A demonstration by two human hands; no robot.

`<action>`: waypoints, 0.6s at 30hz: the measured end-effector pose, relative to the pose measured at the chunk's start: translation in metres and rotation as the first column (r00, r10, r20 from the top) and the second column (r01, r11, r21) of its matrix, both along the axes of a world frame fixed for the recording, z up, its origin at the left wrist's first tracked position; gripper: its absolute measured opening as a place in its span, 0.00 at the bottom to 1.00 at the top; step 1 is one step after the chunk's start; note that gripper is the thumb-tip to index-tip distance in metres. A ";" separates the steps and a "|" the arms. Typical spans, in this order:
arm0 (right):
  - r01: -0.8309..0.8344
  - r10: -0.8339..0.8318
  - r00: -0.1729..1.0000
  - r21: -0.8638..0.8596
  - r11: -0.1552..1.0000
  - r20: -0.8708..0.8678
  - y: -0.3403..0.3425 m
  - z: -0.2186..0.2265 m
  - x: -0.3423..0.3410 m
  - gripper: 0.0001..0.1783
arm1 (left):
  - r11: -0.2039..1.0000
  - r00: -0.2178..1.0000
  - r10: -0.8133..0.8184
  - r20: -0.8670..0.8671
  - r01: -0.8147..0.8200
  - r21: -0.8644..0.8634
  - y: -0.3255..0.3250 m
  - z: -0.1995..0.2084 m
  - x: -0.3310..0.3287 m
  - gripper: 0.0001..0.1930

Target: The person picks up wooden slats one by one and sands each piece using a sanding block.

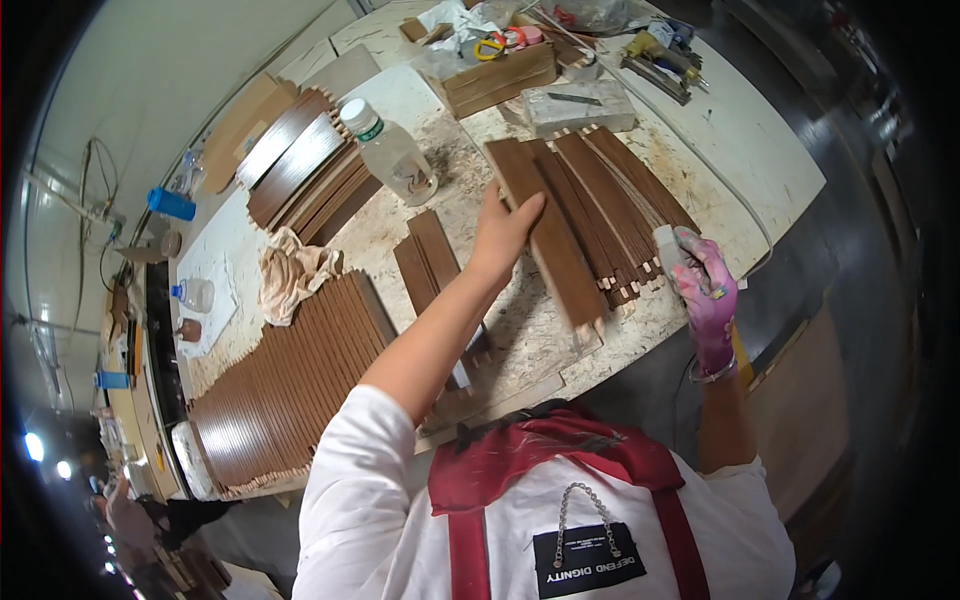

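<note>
My left hand (pixel 500 235) grips a dark brown wooden slat (pixel 562 262) near its middle, with the thumb over its face. The slat is tilted, and pale tenons stick out of its lower end. In a purple, paint-stained glove, my right hand (pixel 708 295) is closed around a small pale grey block (pixel 665 240); its exact kind is unclear. Between the hands, a group of similar brown slats (pixel 615 195) lies fanned on the worktable (pixel 520 370). A few more slats (pixel 425 255) rest left of my left forearm.
A long row of slats (pixel 290 375) covers the table's left side, a crumpled cloth (pixel 292 272) against it. Farther back stand another slat stack (pixel 305 170), a clear bottle (pixel 395 155), a cardboard box (pixel 500 80), a grey block (pixel 578 108) and tools (pixel 660 60).
</note>
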State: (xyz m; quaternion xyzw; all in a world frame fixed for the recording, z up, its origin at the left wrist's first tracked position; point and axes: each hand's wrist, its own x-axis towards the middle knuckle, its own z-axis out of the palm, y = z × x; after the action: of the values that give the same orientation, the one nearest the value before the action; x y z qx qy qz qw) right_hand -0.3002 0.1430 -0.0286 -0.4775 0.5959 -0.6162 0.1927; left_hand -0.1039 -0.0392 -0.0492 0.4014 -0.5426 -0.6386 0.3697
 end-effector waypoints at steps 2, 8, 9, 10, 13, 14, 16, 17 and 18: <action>-0.004 0.003 0.998 -0.006 1.000 -0.065 0.004 -0.010 0.003 0.19 | 0.984 0.994 0.070 0.085 -0.055 -0.171 -0.027 -0.027 -0.025 0.24; -0.001 -0.005 0.978 0.027 1.000 0.210 0.014 -0.024 0.013 0.21 | 0.807 0.695 0.384 0.608 0.067 -0.587 -0.039 -0.039 -0.031 0.33; 0.016 -0.022 0.991 0.051 0.999 0.135 0.018 -0.027 0.006 0.18 | 0.782 0.729 0.371 0.575 0.089 -0.617 -0.040 -0.038 -0.013 0.34; 0.015 -0.023 0.989 0.055 0.998 0.146 0.019 -0.030 0.000 0.18 | 0.755 0.755 0.365 0.545 0.103 -0.648 -0.043 -0.037 0.015 0.36; 0.070 -0.073 0.981 0.020 0.997 0.179 0.014 -0.034 -0.009 0.15 | 0.865 0.735 0.423 0.530 -0.154 -0.477 -0.029 -0.059 0.112 0.37; 0.088 -0.084 0.977 -0.012 0.996 0.194 0.011 -0.025 -0.006 0.15 | 0.867 0.752 0.455 0.476 -0.252 -0.431 -0.014 -0.064 0.138 0.37; 0.117 -0.136 0.951 0.083 0.990 0.277 0.000 -0.017 0.001 0.15 | 0.907 0.845 0.414 0.338 -0.414 -0.077 0.029 -0.043 0.147 0.38; 0.080 -0.093 0.965 0.065 0.995 0.245 -0.007 -0.020 0.002 0.15 | 0.928 0.865 0.365 0.343 -0.368 -0.059 0.042 -0.056 0.155 0.40; 0.038 -0.052 0.965 0.059 0.998 0.259 -0.017 -0.019 0.013 0.15 | 0.944 0.880 0.321 0.349 -0.328 -0.040 0.053 -0.070 0.163 0.41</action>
State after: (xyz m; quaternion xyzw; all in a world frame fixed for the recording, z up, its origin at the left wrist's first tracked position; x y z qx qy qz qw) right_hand -0.2869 0.1262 -0.0480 -0.3736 0.5925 -0.6615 0.2680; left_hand 0.0590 0.0142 -0.1197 0.5975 -0.5186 -0.4912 0.3644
